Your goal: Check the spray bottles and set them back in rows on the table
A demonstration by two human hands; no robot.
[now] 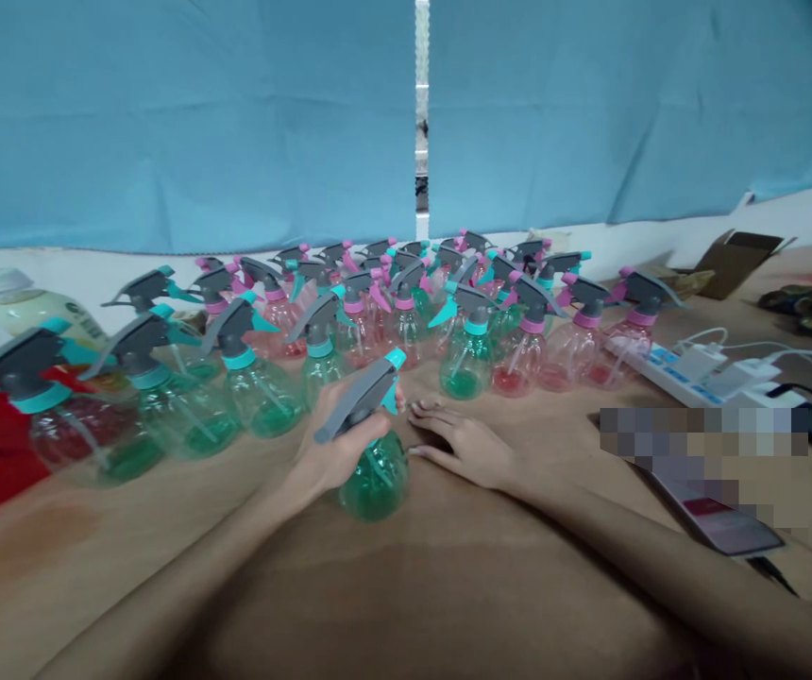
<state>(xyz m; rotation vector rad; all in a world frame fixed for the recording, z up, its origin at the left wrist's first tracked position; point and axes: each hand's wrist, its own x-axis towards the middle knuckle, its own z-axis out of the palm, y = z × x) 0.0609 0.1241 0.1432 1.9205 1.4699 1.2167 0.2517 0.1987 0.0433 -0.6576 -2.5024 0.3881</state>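
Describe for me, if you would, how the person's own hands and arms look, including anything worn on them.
The left hand and right hand are ungloved. Both forearms are slender and bare, with no sleeve, watch, bracelet or markings visible. No ring shows, though the left fingers are partly hidden.

A rounded, see-through green plastic spray bottle (376,486), topped by a grey trigger head (360,395) with a turquoise nozzle (396,358), is held roughly upright, nozzle end raised.
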